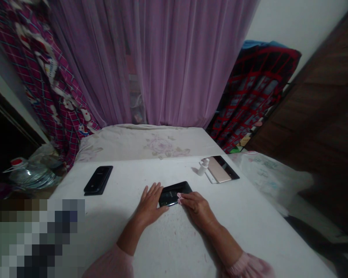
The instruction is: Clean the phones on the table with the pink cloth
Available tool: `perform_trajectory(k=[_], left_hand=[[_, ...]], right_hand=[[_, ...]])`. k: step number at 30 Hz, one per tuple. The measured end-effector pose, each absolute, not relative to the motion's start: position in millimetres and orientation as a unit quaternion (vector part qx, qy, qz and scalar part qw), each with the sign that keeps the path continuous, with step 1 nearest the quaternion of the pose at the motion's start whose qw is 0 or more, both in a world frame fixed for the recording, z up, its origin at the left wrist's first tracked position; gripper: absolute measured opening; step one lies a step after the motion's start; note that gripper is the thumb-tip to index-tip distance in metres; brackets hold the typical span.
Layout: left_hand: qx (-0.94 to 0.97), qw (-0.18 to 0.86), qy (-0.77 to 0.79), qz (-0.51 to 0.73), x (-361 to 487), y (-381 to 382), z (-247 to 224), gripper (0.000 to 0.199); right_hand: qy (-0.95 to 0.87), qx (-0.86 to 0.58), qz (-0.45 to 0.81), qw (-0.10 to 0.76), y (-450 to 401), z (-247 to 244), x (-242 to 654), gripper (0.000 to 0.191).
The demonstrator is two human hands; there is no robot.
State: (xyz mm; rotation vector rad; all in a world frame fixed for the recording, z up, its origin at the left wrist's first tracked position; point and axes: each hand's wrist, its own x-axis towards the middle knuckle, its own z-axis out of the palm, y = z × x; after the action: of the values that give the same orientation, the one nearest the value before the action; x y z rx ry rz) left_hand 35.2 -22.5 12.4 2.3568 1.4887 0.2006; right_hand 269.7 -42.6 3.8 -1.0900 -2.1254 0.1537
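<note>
A glossy black smartphone [174, 190] lies flat on the white-covered table. My left hand [149, 204] steadies its left end, the thumb along the near edge and the fingers stretched at the far left corner. With my right hand [199, 208] I pinch a small pink cloth [179, 198] against the phone's surface, near its right part. My right fingers hide some of the cloth and the phone's right end.
A small white spray bottle [203, 167] stands beyond my right hand, beside several flat devices, including a rose-gold one [219, 168]. At the left lie stacked dark phones [98, 180]. Purple curtains [174, 61] hang behind the table [127, 175]. A large water bottle [31, 173] sits at far left.
</note>
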Motion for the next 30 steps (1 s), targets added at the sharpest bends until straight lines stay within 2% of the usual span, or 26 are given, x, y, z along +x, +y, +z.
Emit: perform_trajectory(k=[6, 18, 27, 30], left_hand=[[0.829, 0.179, 0.525, 0.064, 35.5, -22.6, 14.3, 0.068], [0.818, 0.172, 0.546, 0.059, 40.6, -26.4, 23.3, 0.067], [0.819, 0.171, 0.541, 0.084, 40.4, -26.9, 17.4, 0.065], [0.820, 0.171, 0.540, 0.086, 39.7, -26.9, 16.5, 0.065]], right_hand=[[-0.830, -0.433, 0.061, 0.347, -27.1, 0.0, 256.2, 0.018], [-0.783, -0.565, 0.070, 0.253, 12.3, 15.9, 224.5, 0.018], [-0.797, -0.485, 0.041, 0.357, -33.9, -1.9, 246.2, 0.028], [-0.795, -0.487, 0.046, 0.360, -44.1, -1.6, 249.8, 0.028]])
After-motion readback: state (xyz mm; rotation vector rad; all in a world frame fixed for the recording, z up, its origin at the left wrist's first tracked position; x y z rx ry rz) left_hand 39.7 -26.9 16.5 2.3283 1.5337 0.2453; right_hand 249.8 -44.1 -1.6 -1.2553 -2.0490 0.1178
